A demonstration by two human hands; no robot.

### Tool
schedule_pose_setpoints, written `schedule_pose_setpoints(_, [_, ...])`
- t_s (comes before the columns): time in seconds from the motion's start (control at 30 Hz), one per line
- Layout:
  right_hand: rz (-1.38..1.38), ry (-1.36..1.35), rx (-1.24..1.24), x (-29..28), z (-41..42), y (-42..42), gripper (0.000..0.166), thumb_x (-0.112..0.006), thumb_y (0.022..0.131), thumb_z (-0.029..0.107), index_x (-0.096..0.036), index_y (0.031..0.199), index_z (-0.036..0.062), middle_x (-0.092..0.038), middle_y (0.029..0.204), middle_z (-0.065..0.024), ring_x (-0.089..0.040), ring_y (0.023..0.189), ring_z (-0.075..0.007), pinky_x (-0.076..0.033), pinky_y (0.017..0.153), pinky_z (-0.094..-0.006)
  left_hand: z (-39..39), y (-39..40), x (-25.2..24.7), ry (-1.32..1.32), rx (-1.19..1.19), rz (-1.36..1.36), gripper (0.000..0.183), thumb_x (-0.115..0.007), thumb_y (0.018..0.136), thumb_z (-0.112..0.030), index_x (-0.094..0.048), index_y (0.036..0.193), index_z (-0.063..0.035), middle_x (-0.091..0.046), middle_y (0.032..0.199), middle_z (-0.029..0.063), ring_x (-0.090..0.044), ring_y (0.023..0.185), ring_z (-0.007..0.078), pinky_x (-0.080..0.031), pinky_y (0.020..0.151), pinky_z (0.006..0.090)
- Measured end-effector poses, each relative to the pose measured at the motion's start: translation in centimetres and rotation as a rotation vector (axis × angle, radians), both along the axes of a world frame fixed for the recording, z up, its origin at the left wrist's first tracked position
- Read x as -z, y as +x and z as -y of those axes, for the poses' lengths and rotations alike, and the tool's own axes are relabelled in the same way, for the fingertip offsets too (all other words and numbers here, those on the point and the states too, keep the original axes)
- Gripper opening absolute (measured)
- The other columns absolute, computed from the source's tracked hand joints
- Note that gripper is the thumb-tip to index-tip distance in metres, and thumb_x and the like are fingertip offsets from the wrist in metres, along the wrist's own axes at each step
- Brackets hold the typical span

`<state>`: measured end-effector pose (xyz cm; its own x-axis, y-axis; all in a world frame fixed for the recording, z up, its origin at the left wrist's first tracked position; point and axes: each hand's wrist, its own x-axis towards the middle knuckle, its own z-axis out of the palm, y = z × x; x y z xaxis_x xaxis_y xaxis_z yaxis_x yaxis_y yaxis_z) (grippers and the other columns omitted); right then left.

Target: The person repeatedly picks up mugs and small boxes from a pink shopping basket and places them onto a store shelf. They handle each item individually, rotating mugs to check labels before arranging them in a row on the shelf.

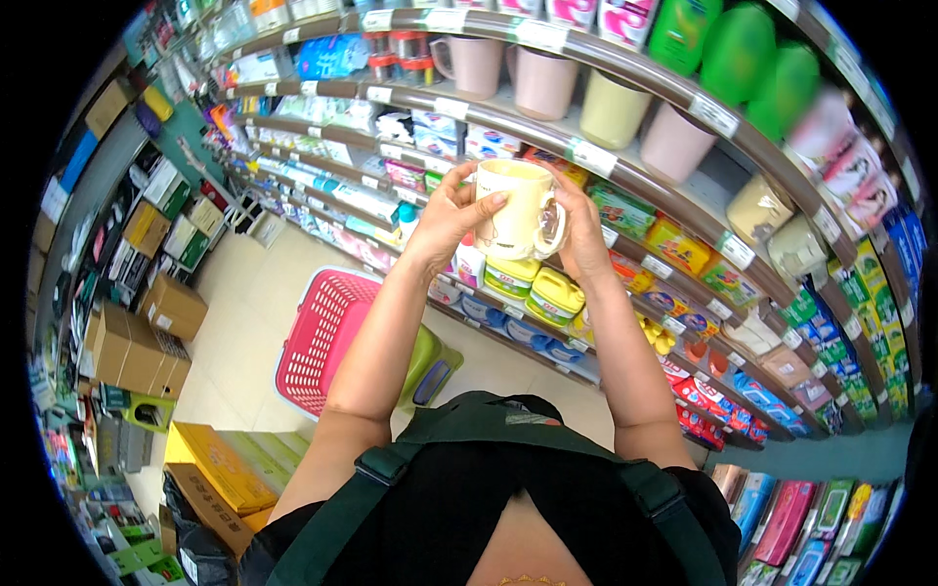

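Between my two hands is a pale yellow mug (pixel 513 212), its mouth turned upward and its side bearing a small print. Clear plastic wrap shines around its handle. My left hand (pixel 458 212) grips the left side, with the thumb across the front. On the handle side, my right hand (pixel 580 220) holds the mug's right edge, its fingers partly hidden behind it. Directly behind the mug run the store shelves. On the shelf above stand pink mugs (pixel 544 82) and a light green mug (pixel 614 110).
A pink plastic basket (pixel 322 337) sits on the tiled floor by a green stool (pixel 432 362). Yellow jugs (pixel 555 297) line a lower shelf. Cardboard boxes (pixel 132 351) and a yellow carton (pixel 212 465) stand at left. Green bottles (pixel 740 51) occupy the upper right shelf.
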<state>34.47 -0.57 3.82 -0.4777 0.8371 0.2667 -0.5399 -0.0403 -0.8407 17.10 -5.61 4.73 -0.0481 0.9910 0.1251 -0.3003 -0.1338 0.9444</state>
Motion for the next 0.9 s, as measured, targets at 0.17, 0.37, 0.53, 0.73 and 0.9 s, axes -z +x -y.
schedule_pose_setpoints(0.17, [0.002,0.002,0.076,-1.7,0.0,5.0,0.047,-0.048,0.087,0.024,-0.044,0.124,-0.0045,-0.056,0.111,-0.0121,-0.055,0.097,-0.0138,-0.044,0.085,-0.0253,-1.3,3.5,-1.5,-0.013,0.222,-0.003,0.053,-0.070,0.077,-0.026,-0.048,0.117,0.0004,-0.058,0.108,0.0086,-0.053,0.101,0.0152,-0.041,0.088,0.0279])
schedule_pose_setpoints(0.37, [0.128,0.249,0.432,-2.6,0.6,10.0,0.030,-0.048,0.090,0.016,-0.057,0.114,0.0006,-0.056,0.107,-0.0076,-0.053,0.094,-0.0120,-0.043,0.083,-0.0262,-2.7,8.8,-3.8,0.150,0.292,-0.127,0.062,-0.076,0.070,-0.017,-0.043,0.120,-0.0006,-0.056,0.110,0.0086,-0.053,0.102,0.0158,-0.042,0.089,0.0291])
schedule_pose_setpoints(0.53, [0.400,0.594,0.897,-3.2,1.4,14.0,0.026,-0.055,0.087,0.013,-0.060,0.111,0.0030,-0.049,0.105,-0.0073,-0.050,0.090,-0.0098,-0.044,0.075,-0.0227,-3.5,13.1,-4.5,0.378,0.303,-0.135,0.073,-0.080,0.063,-0.012,-0.038,0.121,-0.0010,-0.051,0.113,0.0082,-0.049,0.107,0.0165,-0.041,0.091,0.0298])
schedule_pose_setpoints(0.73, [0.080,0.402,1.142,-4.2,2.8,14.8,0.020,-0.056,0.087,0.009,-0.055,0.103,-0.0033,-0.061,0.088,-0.0054,-0.056,0.079,-0.0084,-0.045,0.072,-0.0206,-4.4,17.8,-3.8,0.674,0.031,-0.368,0.077,-0.082,0.057,-0.016,-0.039,0.119,-0.0021,-0.049,0.114,0.0092,-0.050,0.103,0.0181,-0.041,0.089,0.0312])
schedule_pose_setpoints(0.9, [0.035,0.382,1.019,-5.1,3.5,15.3,0.029,-0.058,0.086,0.010,-0.051,0.111,-0.0042,-0.057,0.104,-0.0110,-0.055,0.094,-0.0132,-0.046,0.080,-0.0250,-4.8,21.3,-3.3,0.765,-0.277,-0.432,0.072,-0.081,0.058,-0.015,-0.040,0.116,-0.0025,-0.047,0.109,0.0099,-0.049,0.103,0.0217,-0.043,0.086,0.0323])
